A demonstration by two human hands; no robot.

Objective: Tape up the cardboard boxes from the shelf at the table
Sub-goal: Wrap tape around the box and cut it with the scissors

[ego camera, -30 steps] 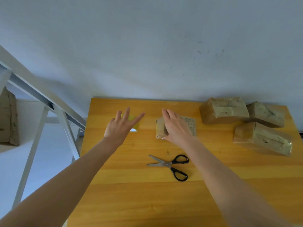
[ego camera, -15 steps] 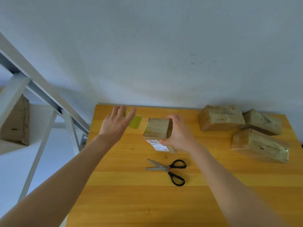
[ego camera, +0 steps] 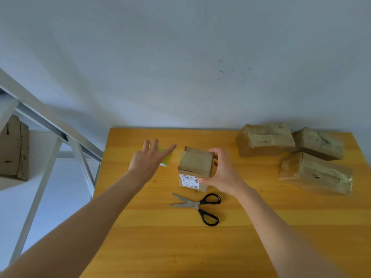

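— Starting off the table's left edge: what stands there?

— White metal shelf (ego camera: 50, 125). A worn cardboard box (ego camera: 14, 147) sits on one of its boards, well apart from the table (ego camera: 180, 247).

— Left hand?

— Left hand (ego camera: 149, 160) is out over the far left part of the table, palm down, fingers straight and spread, gripping nothing. A yellow-green tape roll (ego camera: 168, 157) lies under it, mostly hidden. Contact with the roll: cannot tell.

— Next over?

— Small box (ego camera: 195, 163), just right of the roll, about midway along the table and nearer the far edge than the near one. It stands on end, plain brown face up, white printed label on the side toward the camera. Right hand (ego camera: 222, 173) grips it from the right: thumb curled onto the near top edge by the label, fingers curled round the far side. Whether its base rests on the wood: cannot tell.

— Toward the near edge?

— Black-handled scissors (ego camera: 197, 205), flat on the wood just in front of the small box. Blades apart, pointing left. Neither hand touches them.

— Far right corner?

— Three boxes, glossy with greenish tape. First taped box (ego camera: 267, 140) lies along the far edge. Second taped box (ego camera: 319, 143) is right beside it, at the corner. Third taped box (ego camera: 319, 173) is just in front of those two, by the right edge. Pale wall (ego camera: 180, 57) rises behind the far edge.
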